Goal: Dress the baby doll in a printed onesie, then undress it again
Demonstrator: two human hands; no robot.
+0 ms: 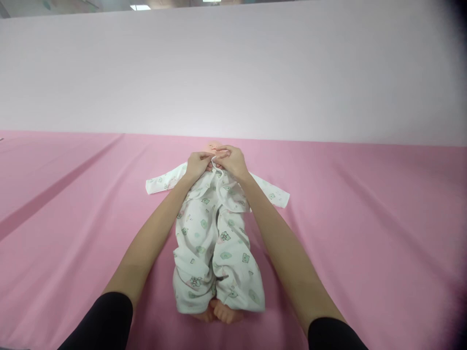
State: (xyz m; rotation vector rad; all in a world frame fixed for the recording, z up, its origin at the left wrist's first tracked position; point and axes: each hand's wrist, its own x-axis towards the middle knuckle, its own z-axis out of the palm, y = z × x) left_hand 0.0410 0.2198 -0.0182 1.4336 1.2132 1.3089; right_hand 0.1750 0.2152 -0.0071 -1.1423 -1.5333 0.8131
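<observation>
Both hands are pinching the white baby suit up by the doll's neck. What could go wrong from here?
1. The left hand and right hand meet at the collar of the printed baby suit, hiding most of the doll's head; the fabric edges could be joined crooked without it being seen.
2. The sleeves lie flat and look empty, so tugging may drag the suit askew.
3. The doll's feet poke out below; pulling upward could ride the legs up.

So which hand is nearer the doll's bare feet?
Neither clearly. The left hand and right hand both pinch the romper neckline beside the doll's head, at the far end from the doll's bare feet.
</observation>
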